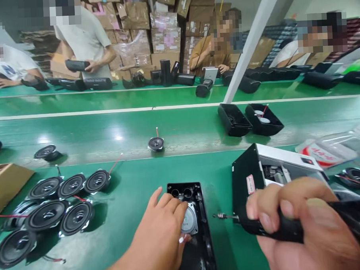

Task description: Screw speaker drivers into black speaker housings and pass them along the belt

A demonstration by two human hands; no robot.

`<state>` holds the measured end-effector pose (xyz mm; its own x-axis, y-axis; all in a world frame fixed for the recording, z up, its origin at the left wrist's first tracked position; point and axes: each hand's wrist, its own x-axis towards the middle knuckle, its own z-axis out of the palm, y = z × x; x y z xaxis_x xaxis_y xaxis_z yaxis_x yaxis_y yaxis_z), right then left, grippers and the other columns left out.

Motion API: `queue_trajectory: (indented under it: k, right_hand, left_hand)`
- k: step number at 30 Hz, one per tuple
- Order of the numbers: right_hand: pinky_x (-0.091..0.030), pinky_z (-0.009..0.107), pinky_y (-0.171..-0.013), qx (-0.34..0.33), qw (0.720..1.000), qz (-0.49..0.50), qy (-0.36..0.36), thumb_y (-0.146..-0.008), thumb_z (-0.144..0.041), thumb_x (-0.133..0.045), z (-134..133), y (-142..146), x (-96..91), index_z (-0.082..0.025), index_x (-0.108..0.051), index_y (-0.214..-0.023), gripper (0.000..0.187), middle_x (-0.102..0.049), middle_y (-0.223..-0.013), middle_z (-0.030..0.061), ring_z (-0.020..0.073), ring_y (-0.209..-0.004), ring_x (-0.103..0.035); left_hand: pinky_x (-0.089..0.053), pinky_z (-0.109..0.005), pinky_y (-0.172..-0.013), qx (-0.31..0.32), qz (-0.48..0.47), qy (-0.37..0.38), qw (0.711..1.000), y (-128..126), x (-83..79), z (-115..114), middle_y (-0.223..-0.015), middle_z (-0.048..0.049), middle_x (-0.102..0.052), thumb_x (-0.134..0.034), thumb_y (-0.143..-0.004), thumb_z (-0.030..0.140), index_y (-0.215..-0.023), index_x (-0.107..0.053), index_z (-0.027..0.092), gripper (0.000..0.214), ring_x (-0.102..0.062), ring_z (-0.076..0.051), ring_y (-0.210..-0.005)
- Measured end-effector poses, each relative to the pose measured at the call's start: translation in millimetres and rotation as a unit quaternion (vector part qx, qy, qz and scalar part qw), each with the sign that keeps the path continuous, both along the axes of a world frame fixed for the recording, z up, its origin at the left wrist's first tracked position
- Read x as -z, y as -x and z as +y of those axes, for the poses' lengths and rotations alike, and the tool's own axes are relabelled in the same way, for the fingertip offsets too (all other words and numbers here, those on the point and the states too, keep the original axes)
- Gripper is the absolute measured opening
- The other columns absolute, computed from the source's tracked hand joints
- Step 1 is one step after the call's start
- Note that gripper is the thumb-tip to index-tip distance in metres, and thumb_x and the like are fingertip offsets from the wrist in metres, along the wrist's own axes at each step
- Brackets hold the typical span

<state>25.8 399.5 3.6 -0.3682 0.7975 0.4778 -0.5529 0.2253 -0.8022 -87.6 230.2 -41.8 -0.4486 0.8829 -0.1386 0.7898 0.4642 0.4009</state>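
Observation:
My left hand (163, 227) reaches into an open black speaker housing (206, 229) on the green bench. Its fingers curl over a round grey-backed speaker driver (189, 219) inside, partly hiding it. By the thumb shows a small white connector (181, 239). My right hand (303, 221) is wrapped around a black electric screwdriver (294, 225), held level to the right of the housing. The screwdriver's bit (228, 216) points left, apart from the housing. Behind that hand stands a black-and-white box-shaped machine (247, 183), partly covered by it.
Several loose speaker drivers (48, 214) lie at left beside a cardboard box (9, 184). One driver (155, 143) and two black housings (234, 120) sit on the green conveyor belt (122, 121). A plastic bottle (329, 148) lies at right. Co-workers stand across the line.

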Motion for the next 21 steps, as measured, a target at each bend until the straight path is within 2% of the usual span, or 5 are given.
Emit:
queue_trajectory:
  k: [2, 4, 7, 13, 21]
  right_hand:
    - [-0.053, 0.034, -0.052, 0.031, 0.999, 0.013, 0.011, -0.099, -0.013, -0.069, -9, 20, -4.7, -0.036, -0.058, -0.140, 0.048, -0.058, -0.070, -0.0105, 0.0150, -0.050, -0.052]
    - [-0.053, 0.035, -0.051, 0.024, 1.000, 0.003, 0.005, -0.096, -0.011, -0.068, -15, 35, -3.7, -0.037, -0.048, -0.151, 0.065, -0.060, -0.069, -0.0118, 0.0172, -0.049, -0.052]
    - [-0.055, 0.037, -0.053, 0.000, 1.000, -0.017, -0.015, -0.097, -0.014, -0.071, -18, 45, 6.6, -0.033, -0.045, -0.153, 0.065, -0.062, -0.069, -0.0119, 0.0178, -0.050, -0.054]
    - [-0.053, 0.036, -0.053, -0.015, 0.999, -0.017, -0.034, -0.101, -0.013, -0.070, -19, 50, 31.4, -0.030, -0.045, -0.152, 0.059, -0.065, -0.074, -0.0104, 0.0160, -0.052, -0.058]
    - [-0.054, 0.037, -0.053, -0.027, 0.998, -0.016, -0.052, -0.103, -0.011, -0.068, -17, 50, 40.9, -0.031, -0.045, -0.155, 0.060, -0.063, -0.077, -0.0099, 0.0157, -0.053, -0.057]
  left_hand:
    - [-0.027, -0.072, -0.136, 0.006, -0.019, 0.010, 1.000, 3, 0.3, 2, -0.136, -0.0100, -0.077, -0.074, -0.087, 0.014, -0.144, -0.072, 0.020, 0.057, -0.066, -0.036, -0.131]
    - [-0.026, -0.072, -0.137, 0.014, -0.043, 0.017, 0.999, 5, 0.7, 3, -0.141, -0.0105, -0.076, -0.074, -0.085, 0.012, -0.146, -0.071, 0.020, 0.062, -0.065, -0.037, -0.135]
    - [-0.030, -0.070, -0.136, 0.014, -0.071, 0.019, 0.997, 7, 2.2, 3, -0.145, -0.0113, -0.074, -0.074, -0.084, 0.008, -0.149, -0.069, 0.018, 0.066, -0.064, -0.037, -0.138]
    - [-0.052, -0.062, -0.122, 0.030, -0.070, -0.004, 0.997, 6, 7.5, 2, -0.139, -0.0158, -0.074, -0.067, -0.084, 0.002, -0.145, -0.070, 0.010, 0.061, -0.065, -0.038, -0.130]
    - [-0.056, -0.067, -0.118, 0.045, -0.046, -0.037, 0.997, 5, 18.1, 0, -0.142, -0.0194, -0.072, -0.063, -0.087, 0.006, -0.151, -0.064, 0.007, 0.064, -0.066, -0.041, -0.129]
